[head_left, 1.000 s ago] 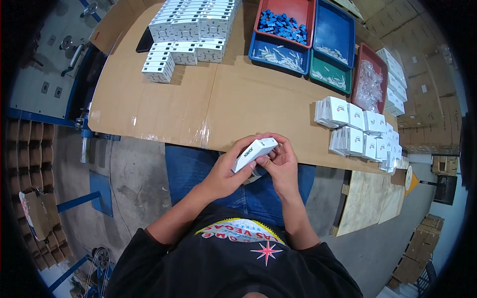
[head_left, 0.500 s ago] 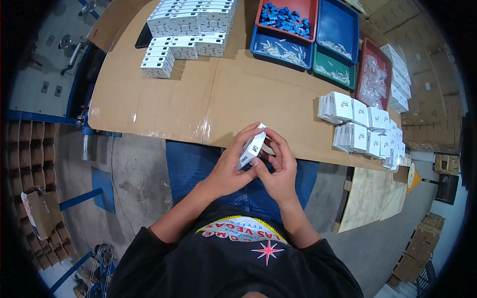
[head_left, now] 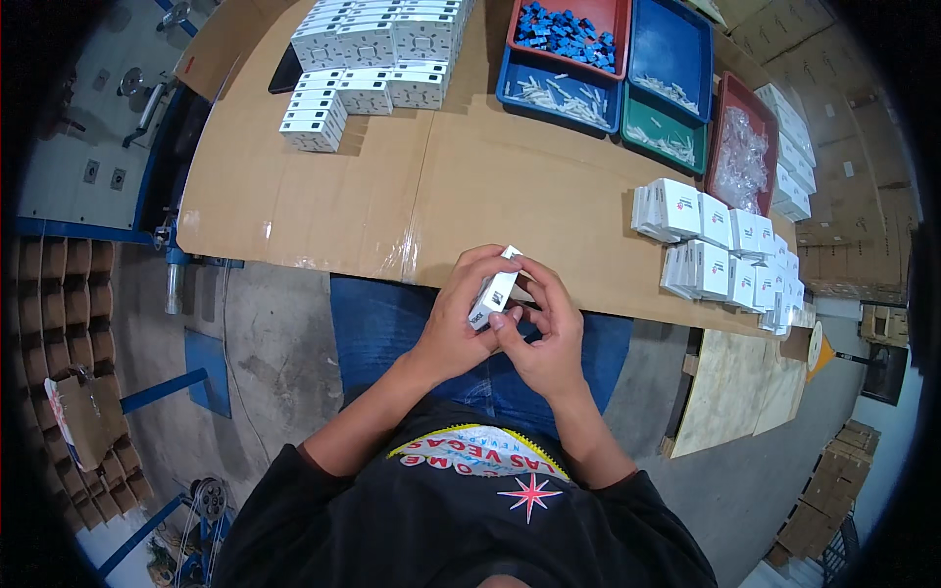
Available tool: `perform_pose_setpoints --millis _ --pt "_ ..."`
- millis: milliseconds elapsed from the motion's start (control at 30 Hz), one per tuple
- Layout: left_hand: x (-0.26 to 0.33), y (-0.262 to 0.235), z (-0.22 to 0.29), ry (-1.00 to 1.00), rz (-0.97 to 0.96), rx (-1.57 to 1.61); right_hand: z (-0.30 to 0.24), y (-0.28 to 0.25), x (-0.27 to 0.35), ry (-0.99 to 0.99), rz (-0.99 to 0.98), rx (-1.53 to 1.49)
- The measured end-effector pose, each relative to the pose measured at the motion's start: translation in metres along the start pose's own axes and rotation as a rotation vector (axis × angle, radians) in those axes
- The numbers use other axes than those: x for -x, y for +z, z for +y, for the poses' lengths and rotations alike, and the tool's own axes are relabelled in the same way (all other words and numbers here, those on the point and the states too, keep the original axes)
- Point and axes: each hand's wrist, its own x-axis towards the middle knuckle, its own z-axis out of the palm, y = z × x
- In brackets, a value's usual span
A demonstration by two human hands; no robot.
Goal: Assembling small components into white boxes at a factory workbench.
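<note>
White card makes up the small box (head_left: 493, 291), which is held over the near edge of the cardboard-covered table (head_left: 323, 186), above the lap in blue jeans. The box is stood on end and tilted, its top leaning away toward the table. It is clasped by the left hand (head_left: 453, 323), whose fingers are curled closely round its left side and top, with the thumb laid against the lower face. The right hand (head_left: 545, 333) is pressed to the box from the other side; its fingers are bent over the upper right corner and its thumb is set near the lower end, touching the left thumb. Both hands are thus closed snugly on the box, with no gap seen between them. Whether a flap is open at the top cannot be told, as the fingers cover it.

Farther right on the table, stacks of like white boxes (head_left: 720, 255) are laid in rows, well apart from the hands. At the far left a second heap of white printed cartons (head_left: 372, 44) is piled. Between them, at the far edge, coloured trays (head_left: 676, 49) are set side by side, one holding small blue parts (head_left: 564, 24).
</note>
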Motion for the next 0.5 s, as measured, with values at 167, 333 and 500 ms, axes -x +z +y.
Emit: perform_pose_setpoints --millis 167,333,500 --pt "0.002 0.0 -0.002 -0.026 0.013 0.017 0.004 -0.006 -0.001 -0.129 -0.038 0.192" --pt "0.002 -0.001 -0.002 0.04 0.033 -0.12 0.001 -0.009 0.0 -0.198 -0.077 0.32" --pt "0.007 -0.001 -0.009 0.035 -0.008 -0.1 -0.007 -0.007 0.001 -0.076 -0.131 0.23"
